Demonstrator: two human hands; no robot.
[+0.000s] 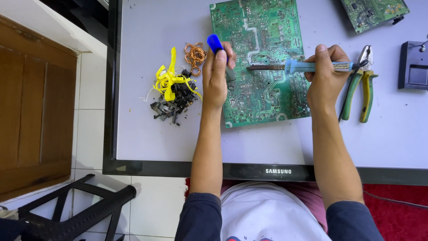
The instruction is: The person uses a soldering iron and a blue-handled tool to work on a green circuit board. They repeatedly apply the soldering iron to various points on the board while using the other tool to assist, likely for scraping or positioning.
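A large green circuit board [263,85] lies solder-side up on a pale grey work surface [151,134]. My right hand [327,76] grips a blue-handled soldering iron [307,67], held level, with its dark tip resting on the board's middle. My left hand [217,78] holds a blue-handled tool [215,43] upright at the board's left edge; its lower end is hidden behind my fingers.
Left of the board sits a heap of black scraps [174,100] with yellow strips [167,80] and a coil of copper wire [195,56]. Green-handled pliers [362,87] lie right of my hand. A second green board [374,12] and a black stand [413,67] are at far right.
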